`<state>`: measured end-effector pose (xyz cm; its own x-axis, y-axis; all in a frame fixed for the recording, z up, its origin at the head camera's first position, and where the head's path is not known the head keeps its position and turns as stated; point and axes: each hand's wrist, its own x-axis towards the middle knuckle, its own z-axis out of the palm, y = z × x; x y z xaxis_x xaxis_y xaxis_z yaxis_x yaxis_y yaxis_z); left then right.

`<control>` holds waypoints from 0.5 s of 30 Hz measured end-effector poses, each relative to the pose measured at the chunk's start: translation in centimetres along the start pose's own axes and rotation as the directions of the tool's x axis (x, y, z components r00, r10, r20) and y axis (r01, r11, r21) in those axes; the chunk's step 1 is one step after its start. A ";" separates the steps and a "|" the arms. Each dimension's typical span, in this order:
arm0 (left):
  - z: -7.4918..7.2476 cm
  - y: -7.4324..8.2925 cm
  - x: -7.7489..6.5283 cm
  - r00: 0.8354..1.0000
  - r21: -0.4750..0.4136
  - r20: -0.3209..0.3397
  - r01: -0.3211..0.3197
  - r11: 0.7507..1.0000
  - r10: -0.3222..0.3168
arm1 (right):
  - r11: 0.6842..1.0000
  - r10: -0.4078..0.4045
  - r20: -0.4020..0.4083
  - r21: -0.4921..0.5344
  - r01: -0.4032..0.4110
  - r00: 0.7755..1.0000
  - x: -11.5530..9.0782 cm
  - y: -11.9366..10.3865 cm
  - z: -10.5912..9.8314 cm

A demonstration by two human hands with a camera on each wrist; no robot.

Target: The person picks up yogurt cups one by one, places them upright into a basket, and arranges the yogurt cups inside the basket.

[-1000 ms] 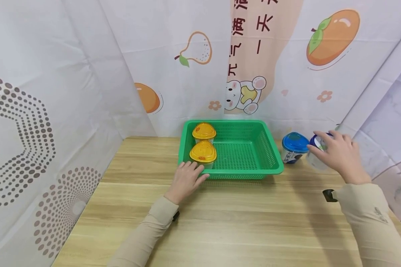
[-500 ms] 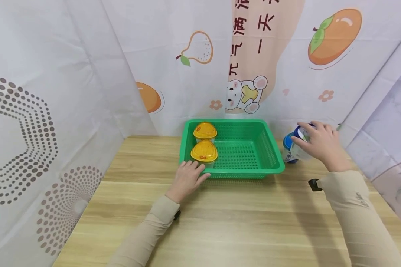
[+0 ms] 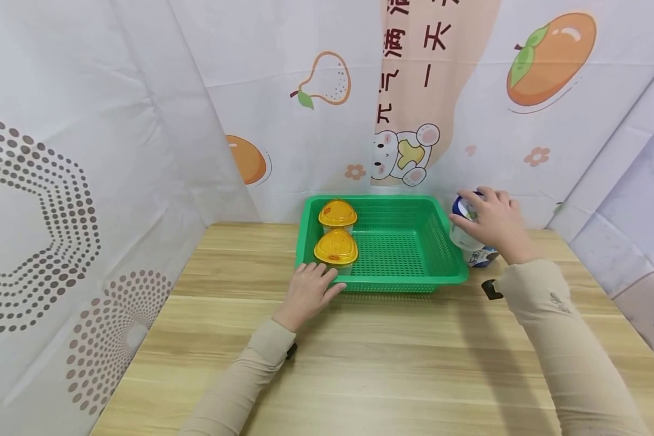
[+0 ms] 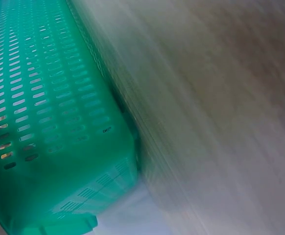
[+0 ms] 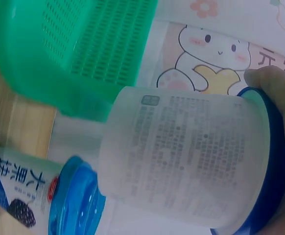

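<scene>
My right hand [image 3: 498,221] grips a translucent plastic tub [image 3: 465,233] by its dark blue lid [image 5: 274,166] from above. The tub is raised and tilted at the right rim of a green plastic basket [image 3: 403,280]; small print covers its side in the right wrist view. Behind and below it, partly hidden, a yogurt cup [image 3: 482,257] with a bright blue lid [image 5: 79,198] stands on the table. My left hand [image 3: 307,293] holds the basket's front left rim, fingers over the edge and thumb outside. Two tubs with yellow lids, one behind [image 3: 338,214] and one in front [image 3: 336,246], sit in the basket's left side.
The basket stands at the back of a wooden table [image 3: 360,363], close against a printed white curtain [image 3: 283,139]. More curtain hangs along the left and right sides. The bright blue-lidded cup stands just outside the basket's right wall.
My right hand has carried the translucent tub leftward and up, from beyond the bright blue-lidded cup to the basket's right rim. My left hand stays at the front left rim.
</scene>
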<state>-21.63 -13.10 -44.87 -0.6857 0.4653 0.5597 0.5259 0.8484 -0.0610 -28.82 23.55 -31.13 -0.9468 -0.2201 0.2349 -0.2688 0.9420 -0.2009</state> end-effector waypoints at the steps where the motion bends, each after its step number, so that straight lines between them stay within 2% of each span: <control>1: 0.0 0.0 0.0 1.000 -0.004 -0.001 -0.001 1.000 0.001 | 1.000 0.000 0.000 0.003 0.000 1.000 0.2 -0.2 0.0; 8: 0.1 0.0 0.1 1.000 0.005 -0.025 -0.014 1.000 0.014 | 0.999 -0.010 -0.007 0.032 0.010 1.000 1.2 -0.9 0.8; 15: 0.0 -0.1 0.0 1.000 0.006 -0.025 -0.018 1.000 0.018 | 0.998 -0.029 -0.026 0.053 0.031 0.999 2.3 -1.7 2.5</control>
<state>-21.67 -13.14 -44.90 -0.6632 0.4740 0.5792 0.5349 0.8415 -0.0762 -30.94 20.82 -32.64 -0.9336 -0.2412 0.2650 -0.3068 0.9201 -0.2433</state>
